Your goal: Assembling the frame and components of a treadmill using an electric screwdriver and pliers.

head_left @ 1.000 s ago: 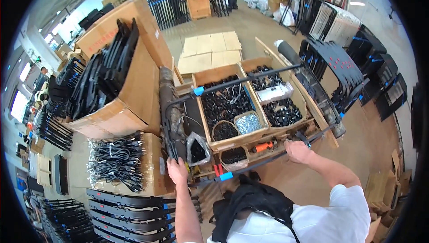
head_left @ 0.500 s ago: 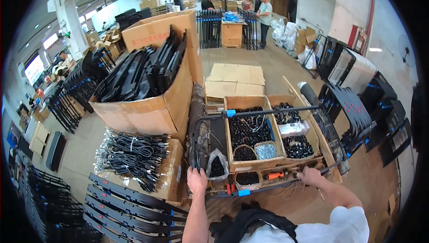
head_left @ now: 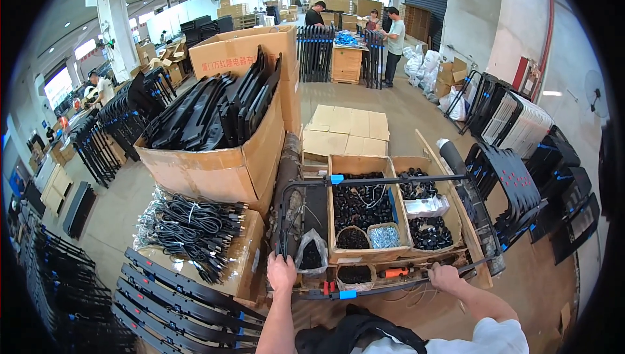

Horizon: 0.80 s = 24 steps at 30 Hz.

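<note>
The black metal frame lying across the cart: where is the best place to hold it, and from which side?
Probably hold the black metal frame by its near corners, from the person's side. The left hand and right hand grip there, wide apart, which should keep the long frame level.

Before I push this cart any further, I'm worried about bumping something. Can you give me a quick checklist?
1. Left hand gripping the cart handle: ok.
2. Right hand on the handle: ok.
3. Boxes of black parts sitting inside the cart: ok.
4. Path ahead: not ok, flat cardboard sheets lie on the floor right in front.
5. Left side: not ok, the big cardboard box stands close beside the cart.
6. Right side: cannot tell, the black chair looks near.
</note>
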### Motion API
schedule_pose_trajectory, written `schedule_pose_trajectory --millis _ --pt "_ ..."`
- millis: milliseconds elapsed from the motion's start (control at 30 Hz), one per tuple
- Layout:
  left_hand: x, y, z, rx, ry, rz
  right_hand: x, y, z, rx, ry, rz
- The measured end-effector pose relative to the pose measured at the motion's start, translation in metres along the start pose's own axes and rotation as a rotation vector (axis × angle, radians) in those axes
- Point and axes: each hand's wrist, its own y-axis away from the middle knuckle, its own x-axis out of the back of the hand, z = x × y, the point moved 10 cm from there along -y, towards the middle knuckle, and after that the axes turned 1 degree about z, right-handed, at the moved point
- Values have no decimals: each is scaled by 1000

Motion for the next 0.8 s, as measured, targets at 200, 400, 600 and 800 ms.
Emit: schedule_pose_trajectory --millis 200,400,600,800 --pt "6 4 -5 -13 -40 61 44 18 -33 284 2 253" --pt "4 3 -7 4 -53 61 25 4 -9 11 -24 96" --pt "-1 1 0 0 -39 26 8 -5 8 52 140 54" --pt "2 1 -4 14 -20 38 30 8 -10 8 217 37"
